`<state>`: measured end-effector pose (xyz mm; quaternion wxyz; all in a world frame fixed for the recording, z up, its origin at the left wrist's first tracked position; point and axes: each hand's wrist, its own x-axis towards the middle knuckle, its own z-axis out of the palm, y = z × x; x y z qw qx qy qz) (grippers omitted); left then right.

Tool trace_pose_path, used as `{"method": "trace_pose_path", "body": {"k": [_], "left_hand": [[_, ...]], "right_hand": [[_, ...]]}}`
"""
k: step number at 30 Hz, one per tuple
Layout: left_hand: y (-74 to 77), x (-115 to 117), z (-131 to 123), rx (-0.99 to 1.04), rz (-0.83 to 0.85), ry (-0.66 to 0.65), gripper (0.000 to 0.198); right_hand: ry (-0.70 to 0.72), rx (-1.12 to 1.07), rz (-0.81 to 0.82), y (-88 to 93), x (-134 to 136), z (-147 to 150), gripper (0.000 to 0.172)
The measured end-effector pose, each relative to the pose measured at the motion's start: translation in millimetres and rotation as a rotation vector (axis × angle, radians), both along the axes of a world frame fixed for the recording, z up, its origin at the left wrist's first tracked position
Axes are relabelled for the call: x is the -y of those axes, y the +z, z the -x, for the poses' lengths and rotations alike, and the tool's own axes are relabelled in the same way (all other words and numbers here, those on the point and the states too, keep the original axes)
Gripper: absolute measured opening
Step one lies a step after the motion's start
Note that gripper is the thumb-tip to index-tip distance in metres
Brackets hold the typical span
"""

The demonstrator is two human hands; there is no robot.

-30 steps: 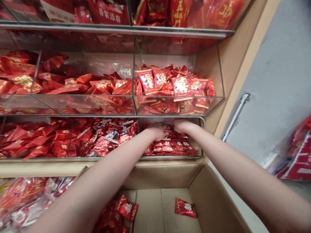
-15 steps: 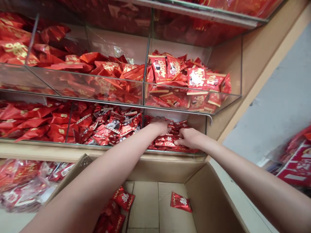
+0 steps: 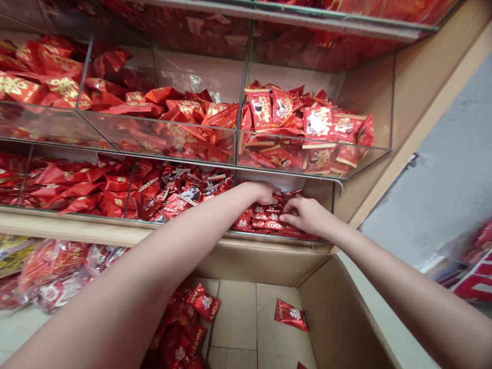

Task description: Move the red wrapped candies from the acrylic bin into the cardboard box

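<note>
My left hand (image 3: 261,193) reaches into the lower right compartment of a clear acrylic display bin (image 3: 284,184), its fingers hidden among small red foil candy packets (image 3: 265,219). My right hand (image 3: 305,216) rests on the same packets nearer the front, fingers bunched together. Whether either hand grips a packet is hidden. Below the bin, an open cardboard box (image 3: 261,264) holds a heap of matching red packets (image 3: 172,333) at the left, partly behind my left arm. One loose packet (image 3: 291,314) lies apart on its floor.
Neighbouring acrylic compartments (image 3: 184,138) hold more red packets above and to the left. A wooden ledge (image 3: 77,225) runs beneath the bin. Clear bags of red goods (image 3: 57,271) lie at the left, and a grey wall (image 3: 434,179) stands at the right.
My right hand has moved from the back of the compartment toward its front, among the packets. The view has tilted down, showing more of the box and the packets in it.
</note>
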<state>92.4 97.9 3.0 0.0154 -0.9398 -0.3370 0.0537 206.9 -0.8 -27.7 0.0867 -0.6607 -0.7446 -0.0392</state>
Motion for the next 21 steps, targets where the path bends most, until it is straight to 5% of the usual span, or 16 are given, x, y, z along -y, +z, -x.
{"method": "trace_pose_path", "body": {"k": [3,8,15,21], "left_hand": [[11.5,7,7,-0.006,-0.071,-0.021,0.044],[23.6,40,41,-0.006,-0.229,-0.087,0.028],[-9.3,67,83,-0.057,-0.496,-0.276,0.019],[-12.2,71,91,0.059,-0.388,-0.276,0.013]], "right_hand": [[0.170,0.011,-0.010,-4.0,-2,11,0.032],[0.164,0.093,-0.002,-6.9,-9,20,0.019],[0.186,0.026,-0.037,-2.7,-10,27,0.019],[0.206,0.004,-0.065,3.6,-10,35,0.018]]}}
